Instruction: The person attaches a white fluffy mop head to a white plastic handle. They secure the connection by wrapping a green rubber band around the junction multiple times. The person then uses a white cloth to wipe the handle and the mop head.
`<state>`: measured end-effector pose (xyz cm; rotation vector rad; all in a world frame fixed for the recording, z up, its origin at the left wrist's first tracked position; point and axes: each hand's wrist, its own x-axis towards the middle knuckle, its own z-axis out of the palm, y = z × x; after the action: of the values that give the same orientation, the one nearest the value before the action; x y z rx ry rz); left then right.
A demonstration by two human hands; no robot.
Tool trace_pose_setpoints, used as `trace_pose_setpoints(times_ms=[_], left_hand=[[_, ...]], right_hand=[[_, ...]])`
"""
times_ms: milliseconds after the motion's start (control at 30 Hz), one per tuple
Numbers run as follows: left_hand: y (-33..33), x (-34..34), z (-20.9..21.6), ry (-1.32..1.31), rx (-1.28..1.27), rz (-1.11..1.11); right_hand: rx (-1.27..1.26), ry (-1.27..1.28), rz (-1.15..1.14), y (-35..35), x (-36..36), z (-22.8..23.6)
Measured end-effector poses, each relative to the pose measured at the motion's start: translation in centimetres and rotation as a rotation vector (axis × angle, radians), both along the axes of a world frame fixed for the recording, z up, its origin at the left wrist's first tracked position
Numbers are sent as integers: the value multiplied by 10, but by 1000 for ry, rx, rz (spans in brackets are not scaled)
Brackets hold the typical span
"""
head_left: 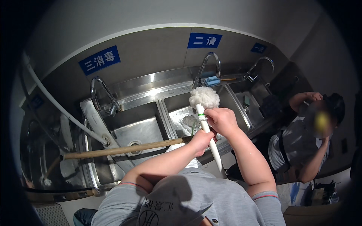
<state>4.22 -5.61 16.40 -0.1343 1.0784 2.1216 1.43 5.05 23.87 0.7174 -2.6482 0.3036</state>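
A white long-handled brush with a fluffy, pale round head is held at a slant over the middle sink basin. My left hand is closed round its handle. Higher up, my right hand pinches the neck beside a green band; its thumb and forefinger are at the handle. Down in the basin lies a greyish tufted thing with a thin green stem, its kind unclear. A wooden pole runs across the left basin, its dark end close to my left hand; whether they touch is hidden.
Curved taps stand behind the left, middle and right basins. A blue brush lies on the back ledge. A white pole leans at the left. Another person stands at the right, both arms raised.
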Motion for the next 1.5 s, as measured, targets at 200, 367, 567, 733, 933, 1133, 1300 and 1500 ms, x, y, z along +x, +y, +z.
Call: trace_pose_setpoints(times_ms=[200, 367, 567, 733, 933, 1133, 1300, 1500], left_hand=[[1, 2, 0, 41, 41, -16], [2, 0, 6, 74, 64, -73], [-4, 1, -1, 141, 86, -77], [1, 8, 3, 113, -14, -154], [12, 6, -8, 90, 15, -75], [22, 10, -30, 25, 536, 101], [26, -18, -45, 27, -214, -66], [5, -20, -31, -38, -59, -92]], right_hand=[[-48, 68, 40, -1, 4, 14], [-254, 215, -18, -18, 11, 12], [-503, -215, -156, -35, 31, 3], [-715, -849, -356, -17, 36, 28], [43, -107, 22, -7, 43, 47], [-267, -293, -31, -48, 51, 26], [-82, -356, 9, -95, 92, 18], [-711, -607, -185, -28, 31, 56]])
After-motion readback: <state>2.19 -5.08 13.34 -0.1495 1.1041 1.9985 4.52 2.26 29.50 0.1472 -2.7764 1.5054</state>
